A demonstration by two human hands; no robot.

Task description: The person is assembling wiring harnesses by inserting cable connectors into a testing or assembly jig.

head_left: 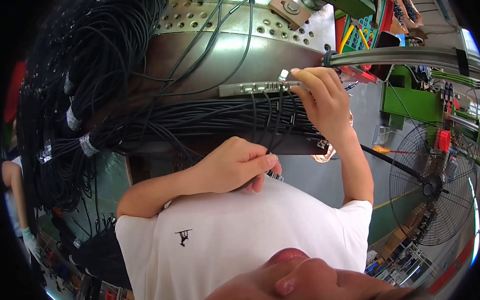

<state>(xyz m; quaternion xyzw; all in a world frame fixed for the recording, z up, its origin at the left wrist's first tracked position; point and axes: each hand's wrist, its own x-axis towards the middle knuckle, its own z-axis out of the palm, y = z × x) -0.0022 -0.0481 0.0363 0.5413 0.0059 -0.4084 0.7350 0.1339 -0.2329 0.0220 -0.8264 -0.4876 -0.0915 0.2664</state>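
In the head view, a small white connector with a metallic lower part [283, 75] stands at about ten o'clock from the middle of the right hand [325, 97], just beside its forefinger tip and at the upper edge of a narrow slotted grey metal strip [229, 90]. The right hand's grip has thumb and forefinger a little apart; whether the forefinger touches the connector cannot be told. At about eight o'clock from the right hand is the left hand [239, 163], its grip curled, thumb beside the bent fingers; what it encloses is hidden.

Between the strip and the left hand, a thick bundle of thin black cables [196, 118] runs across the brown, smooth-topped desk [284, 56]. From the picture's centre, a silvery perforated metal plate [316, 37] lies at one o'clock, looped black cables [106, 41] hang at ten, a black wire-cage fan [431, 185] stands between three and four, and a co-worker's gloved hand [31, 244] shows near eight.
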